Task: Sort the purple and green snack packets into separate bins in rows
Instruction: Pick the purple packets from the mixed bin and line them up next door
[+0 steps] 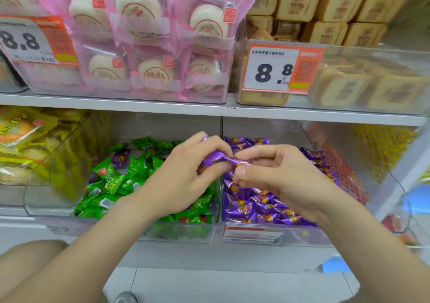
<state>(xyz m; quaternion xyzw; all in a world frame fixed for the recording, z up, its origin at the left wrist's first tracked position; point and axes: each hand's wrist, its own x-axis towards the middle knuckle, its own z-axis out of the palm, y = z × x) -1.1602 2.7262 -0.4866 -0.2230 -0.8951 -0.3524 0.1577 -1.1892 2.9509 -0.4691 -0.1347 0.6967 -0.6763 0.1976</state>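
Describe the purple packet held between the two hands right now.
Small packet of shiny, crinkled purple foil with some orange print. It lies roughly level in the air, above where the green bin meets the purple bin. The left hand grips one end; the right hand pinches the other, crimped end. Another purple wrapper peeks above the left fingers.
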